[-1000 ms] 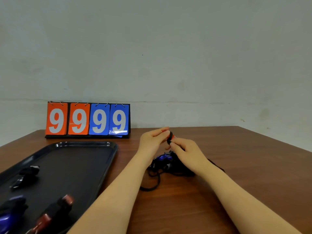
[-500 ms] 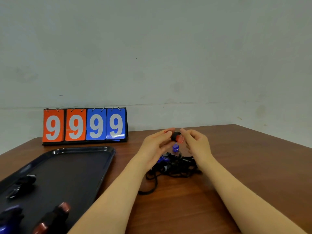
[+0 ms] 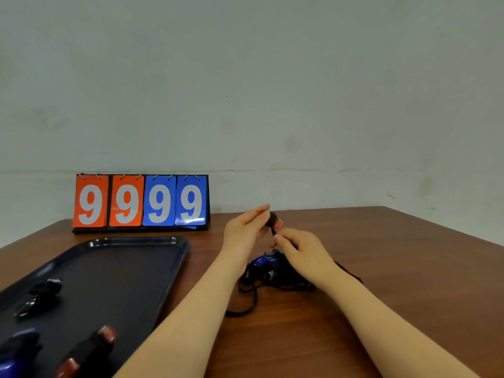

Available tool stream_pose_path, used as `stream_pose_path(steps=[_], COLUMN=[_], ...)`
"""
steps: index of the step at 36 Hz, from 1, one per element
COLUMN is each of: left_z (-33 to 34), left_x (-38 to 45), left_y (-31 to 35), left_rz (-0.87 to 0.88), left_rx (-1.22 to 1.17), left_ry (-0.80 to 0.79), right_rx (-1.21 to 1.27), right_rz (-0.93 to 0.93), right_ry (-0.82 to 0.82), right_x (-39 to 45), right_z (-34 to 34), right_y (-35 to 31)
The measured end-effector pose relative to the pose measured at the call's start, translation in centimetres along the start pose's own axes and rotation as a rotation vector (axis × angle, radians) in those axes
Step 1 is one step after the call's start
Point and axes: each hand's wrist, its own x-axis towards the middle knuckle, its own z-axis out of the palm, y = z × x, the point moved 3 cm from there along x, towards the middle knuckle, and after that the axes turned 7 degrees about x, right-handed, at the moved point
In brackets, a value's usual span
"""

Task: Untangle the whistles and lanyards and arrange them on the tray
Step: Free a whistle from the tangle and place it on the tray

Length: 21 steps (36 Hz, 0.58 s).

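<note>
The red whistle (image 3: 275, 221) sat pinched in the left hand (image 3: 245, 236) above the table (image 3: 409, 268), while the right hand (image 3: 302, 255) pinched its black cord just below, so the step looked like freeing it from the tangle (image 3: 272, 274); next would call for drawing the cord clear. One blue whistle (image 3: 260, 261) showed in the tangle; on the tray (image 3: 131, 268) to the left lay what looked like four whistles, blurred

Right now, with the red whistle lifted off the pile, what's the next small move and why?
Probably draw the red whistle further up with the left hand while the right hand feeds its cord free: the cord still runs down into the tangled pile on the table.
</note>
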Motion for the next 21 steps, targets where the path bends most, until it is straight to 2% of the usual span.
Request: stream_pose_path(steps=[4,7,11,14,17,21], left_z=[-0.3,-0.5,0.1,0.9,1.6,2.2], left_x=[0.2,0.2,-0.2,-0.7,-1.1,-1.4], left_y=[-0.4,-0.6,-0.4,-0.2,0.4,0.9], left_rz=[0.079,0.084,0.078,0.048,-0.037,-0.085], left_rx=[0.328,0.416,0.441,0.365,0.137,-0.008], left_ry=[0.019,0.007,-0.100,-0.177,-0.233,-0.286], right_rx=[0.095,0.226,0.355,0.405,0.455,0.475], right_rz=[0.029,0.055,0.106,0.170,0.236,0.250], right_ry=[0.037,0.098,0.185,0.276,0.382,0.371], right_x=[-0.2,0.0,0.1,0.3,0.4,0.4], right_z=[-0.2,-0.7,-1.1,-1.8,-2.5,-2.6], right_y=[-0.4,-0.5,-0.2,0.4,1.1,0.8])
